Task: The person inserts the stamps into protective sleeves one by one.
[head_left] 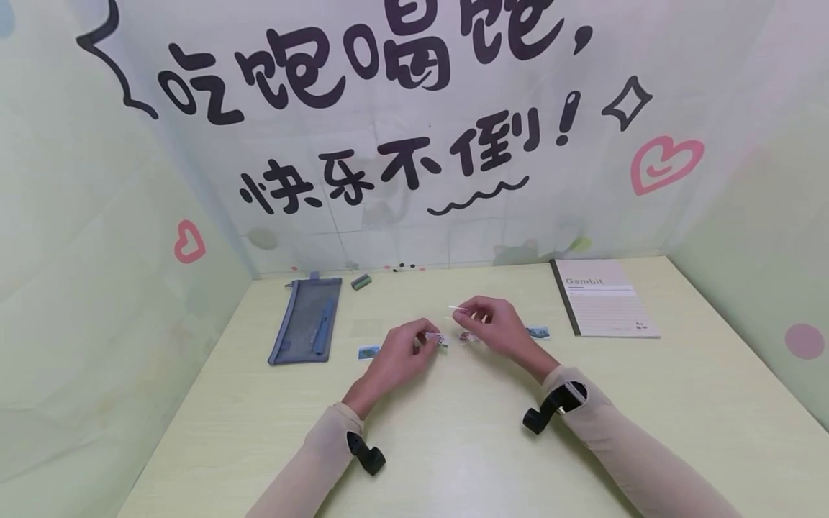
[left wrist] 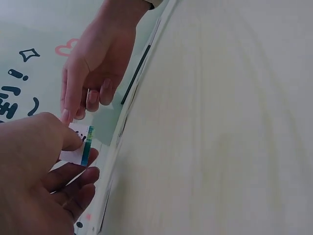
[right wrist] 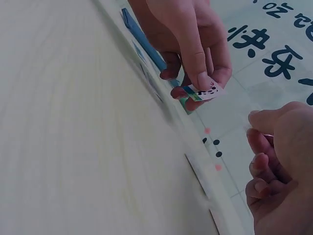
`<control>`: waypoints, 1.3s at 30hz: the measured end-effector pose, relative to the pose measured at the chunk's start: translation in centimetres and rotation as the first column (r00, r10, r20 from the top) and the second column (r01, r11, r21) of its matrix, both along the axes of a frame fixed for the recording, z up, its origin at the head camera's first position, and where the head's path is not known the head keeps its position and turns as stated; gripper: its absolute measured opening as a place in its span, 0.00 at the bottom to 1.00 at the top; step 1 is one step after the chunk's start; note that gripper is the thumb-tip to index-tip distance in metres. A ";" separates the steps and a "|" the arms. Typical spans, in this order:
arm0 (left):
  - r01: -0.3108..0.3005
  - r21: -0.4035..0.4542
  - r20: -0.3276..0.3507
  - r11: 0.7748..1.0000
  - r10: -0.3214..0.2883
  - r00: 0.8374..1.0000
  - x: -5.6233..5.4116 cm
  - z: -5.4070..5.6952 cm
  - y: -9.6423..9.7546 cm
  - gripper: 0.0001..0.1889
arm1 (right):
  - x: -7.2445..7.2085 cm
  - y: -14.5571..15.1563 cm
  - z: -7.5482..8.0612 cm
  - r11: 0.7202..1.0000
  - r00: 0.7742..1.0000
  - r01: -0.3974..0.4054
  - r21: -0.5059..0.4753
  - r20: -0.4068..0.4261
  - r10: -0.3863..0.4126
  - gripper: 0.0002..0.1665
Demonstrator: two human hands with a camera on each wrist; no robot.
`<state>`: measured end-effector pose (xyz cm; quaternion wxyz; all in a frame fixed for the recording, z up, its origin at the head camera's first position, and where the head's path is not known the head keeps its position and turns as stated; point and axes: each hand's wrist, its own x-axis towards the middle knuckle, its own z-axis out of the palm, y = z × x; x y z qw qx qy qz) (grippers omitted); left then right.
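Note:
In the head view my left hand [head_left: 400,354] pinches a small printed card [head_left: 442,339] between thumb and fingers. Seen from the left wrist, the card [left wrist: 78,147] is white with dark marks and a green-blue band along one edge. My right hand [head_left: 491,321] is raised just right of it, thumb and forefinger together on a thin clear piece [head_left: 458,309] whose pale edges catch the light. In the right wrist view that piece barely shows at the right fingertips [right wrist: 254,119]. Another small printed card [head_left: 466,336] lies on the table below the right hand, partly covered.
Blue-green printed cards lie beyond the left hand [head_left: 368,352] and beside the right wrist [head_left: 538,332]. A blue mesh pencil pouch [head_left: 301,324] with a blue pen stands at left, a small green-grey block [head_left: 361,282] behind. A Gambit notepad [head_left: 602,302] lies at right, before the printed backdrop.

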<state>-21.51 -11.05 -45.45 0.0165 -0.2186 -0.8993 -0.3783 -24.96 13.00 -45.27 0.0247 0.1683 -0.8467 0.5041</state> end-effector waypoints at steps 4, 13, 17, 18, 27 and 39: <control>-0.018 0.098 0.056 0.995 0.013 0.998 0.7 -0.8 0.0 0.06 | 1.2 1.2 -0.4 0.998 0.994 -0.053 -0.020 0.097 0.055 0.13; 0.014 0.318 0.186 0.948 -0.077 0.980 2.3 -1.8 -0.4 0.09 | 3.8 2.8 -1.1 0.990 0.959 -0.107 -0.097 0.252 0.128 0.17; 0.017 0.372 0.234 0.928 -0.112 0.966 2.6 -2.2 -0.6 0.11 | 4.3 2.9 -1.9 0.989 0.941 -0.107 -0.098 0.312 0.132 0.17; 0.017 0.382 0.243 0.924 -0.118 0.963 2.6 -2.2 -0.7 0.12 | 4.3 2.9 -2.0 0.990 0.938 -0.104 -0.099 0.322 0.131 0.17; 0.015 0.400 0.242 0.916 -0.121 0.963 1.8 -2.6 -0.3 0.12 | 4.4 3.1 -2.2 0.986 0.942 -0.121 -0.111 0.299 0.150 0.16; -0.021 0.417 0.271 0.908 -0.103 0.957 2.3 -2.3 -0.3 0.11 | 4.7 2.5 -1.9 0.990 0.948 -0.128 -0.065 0.286 0.142 0.13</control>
